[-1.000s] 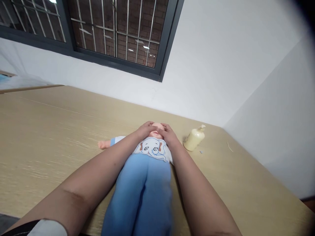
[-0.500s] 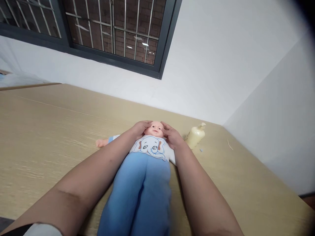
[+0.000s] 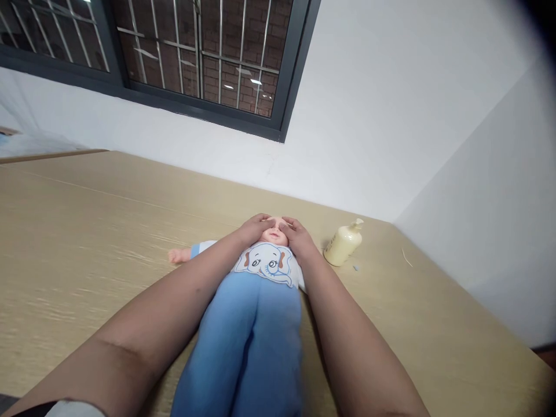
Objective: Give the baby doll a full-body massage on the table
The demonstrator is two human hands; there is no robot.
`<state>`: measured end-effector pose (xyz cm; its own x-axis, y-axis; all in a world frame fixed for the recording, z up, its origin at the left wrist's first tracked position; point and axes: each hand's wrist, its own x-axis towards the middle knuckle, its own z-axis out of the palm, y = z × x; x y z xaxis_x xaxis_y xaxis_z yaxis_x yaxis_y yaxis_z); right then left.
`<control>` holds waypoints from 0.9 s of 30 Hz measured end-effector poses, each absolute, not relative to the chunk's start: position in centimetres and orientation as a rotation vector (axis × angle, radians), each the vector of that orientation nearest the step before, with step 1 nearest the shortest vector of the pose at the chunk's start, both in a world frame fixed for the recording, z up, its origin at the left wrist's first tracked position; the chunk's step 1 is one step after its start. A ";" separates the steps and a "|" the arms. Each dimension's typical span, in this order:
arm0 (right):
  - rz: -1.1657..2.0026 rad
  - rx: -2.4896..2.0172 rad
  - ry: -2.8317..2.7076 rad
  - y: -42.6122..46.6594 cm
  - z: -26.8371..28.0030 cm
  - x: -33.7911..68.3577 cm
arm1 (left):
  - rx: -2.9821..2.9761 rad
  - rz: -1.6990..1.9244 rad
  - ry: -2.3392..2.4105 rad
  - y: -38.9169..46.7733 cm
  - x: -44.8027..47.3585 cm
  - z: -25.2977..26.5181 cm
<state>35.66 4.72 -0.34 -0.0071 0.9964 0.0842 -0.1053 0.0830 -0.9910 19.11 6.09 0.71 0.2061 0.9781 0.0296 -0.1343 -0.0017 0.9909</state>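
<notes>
A baby doll [image 3: 260,313] lies on its back on the table, its legs toward me. It wears blue trousers and a white top with an elephant's face on the chest. My left hand [image 3: 257,229] cups the left side of the doll's head, fingers curled round it and thumb over one eye. On the other side, my right hand [image 3: 298,234] clasps the head in the same way, its thumb by the other eye. Between the thumbs the doll's mouth and forehead show. My forearms run along both sides of the body and partly hide its arms.
A pale yellow pump bottle [image 3: 343,244] stands to the right of the doll, with a small bluish scrap [image 3: 357,268] beside it. Farther right lies a thin strand [image 3: 406,258]. The wooden table [image 3: 95,231] meets a white wall with a barred window [image 3: 200,63].
Both thumbs have moved inward over the doll's eyes, which were uncovered before. My right hand has shifted slightly left, away from the pump bottle.
</notes>
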 end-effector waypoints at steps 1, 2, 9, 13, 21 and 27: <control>1.223 -1.064 -1.176 4.7 -0.4 35.9 | 1.213 1.123 0.937 6.1 19.1 0.7; 1.256 -1.062 -1.173 4.7 -0.3 36.2 | 1.211 1.116 0.915 6.1 19.1 0.7; 1.547 -0.902 -1.380 3.5 0.2 38.0 | 1.316 0.918 0.752 5.3 17.4 1.0; 1.448 -0.967 -1.531 3.4 0.2 37.9 | 1.429 0.889 0.805 5.6 16.6 1.0; 1.053 -1.213 -1.628 4.6 -0.3 38.4 | 1.596 1.058 0.991 5.7 16.9 0.7; 1.043 -1.138 -1.590 4.5 -0.3 38.5 | 1.637 1.182 1.029 5.8 17.4 -0.2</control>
